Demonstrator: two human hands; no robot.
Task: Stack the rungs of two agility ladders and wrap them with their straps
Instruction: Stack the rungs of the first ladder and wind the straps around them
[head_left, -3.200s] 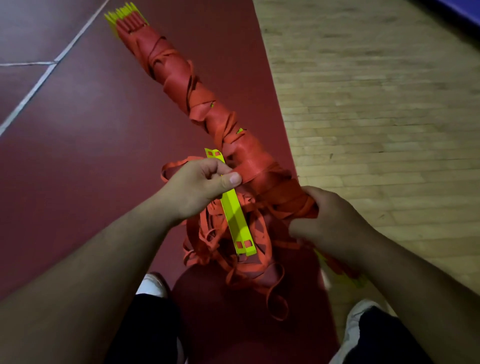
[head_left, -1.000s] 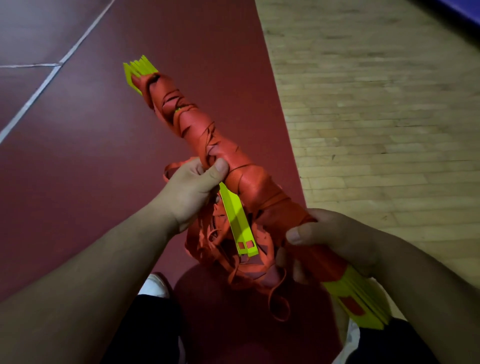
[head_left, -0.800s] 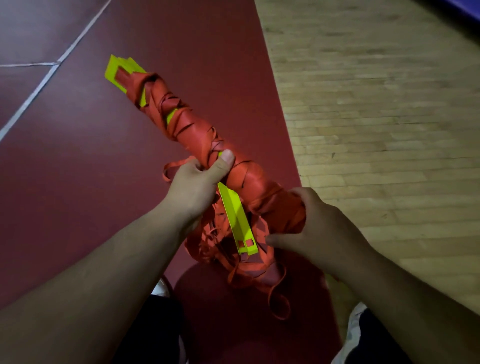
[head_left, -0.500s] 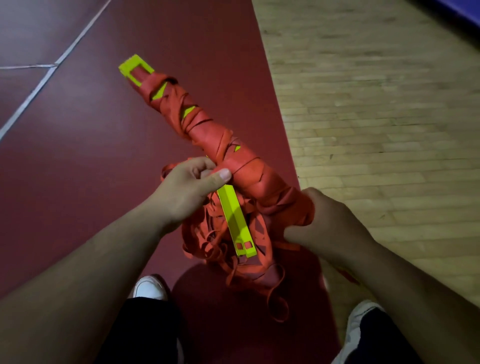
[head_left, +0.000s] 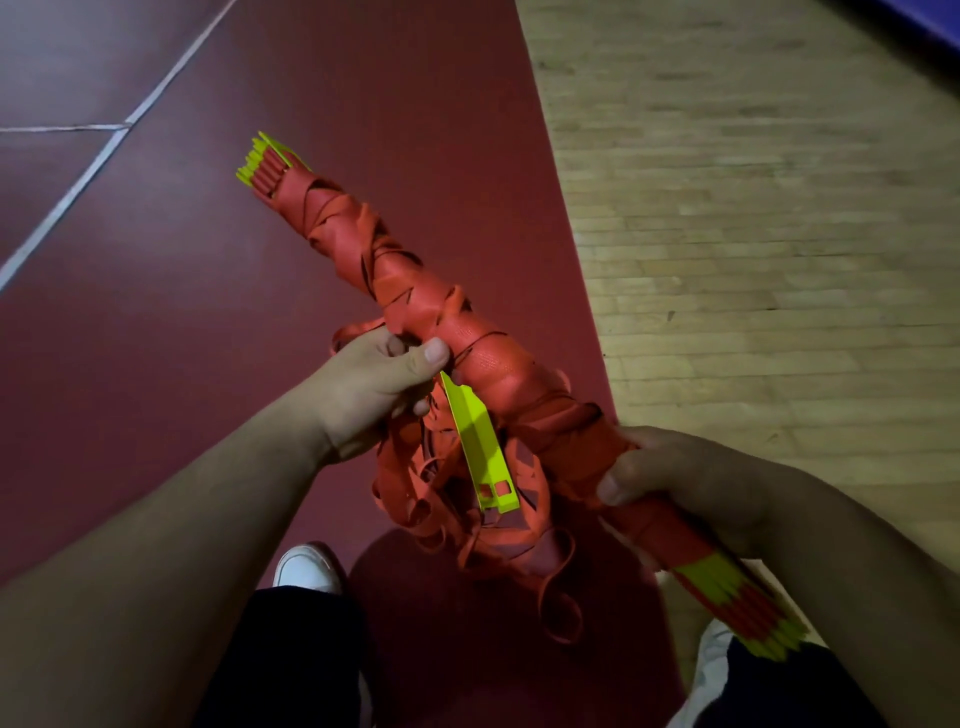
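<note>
1. We see a long bundle of neon-yellow plastic rungs wound in orange-red woven straps. It is held slantwise above the floor, its far end to the left.
2. The left hand curls round straps at the bundle's middle. A loose flat yellow rung hangs just below it, amid a tangle of unwound orange straps.
3. The right hand wraps its fingers round the bundle's near part.
4. Beneath lies a dark red sports floor with a white line on the left, and pale wooden boards on the right.
</note>
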